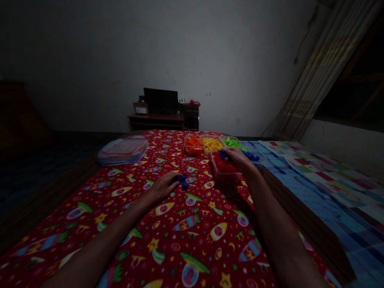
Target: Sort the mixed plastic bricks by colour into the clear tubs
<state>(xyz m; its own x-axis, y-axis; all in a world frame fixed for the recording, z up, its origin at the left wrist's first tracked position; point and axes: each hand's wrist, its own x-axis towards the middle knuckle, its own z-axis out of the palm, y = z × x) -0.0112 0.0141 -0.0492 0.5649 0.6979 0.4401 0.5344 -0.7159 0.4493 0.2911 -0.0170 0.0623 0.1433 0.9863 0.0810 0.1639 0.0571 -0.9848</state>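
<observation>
My left hand (164,186) rests low over the patterned cloth, its fingers closed at a small cluster of blue toy building pieces (183,182). My right hand (237,157) pinches another blue piece (223,155) above the far side of a clear box of red pieces (226,168). Just to the right of that hand, more blue pieces (251,156) lie in a clear box, partly hidden by the hand. Behind are boxes of orange pieces (194,142), yellow pieces (213,145) and green pieces (232,142).
A stack of clear lids (123,151) lies at the left edge of the red cloth (186,224). Beyond the far edge stands a desk with a dark monitor (161,100). A checked blue bedspread (312,200) is on the right, below a curtain (312,80). The room is dim.
</observation>
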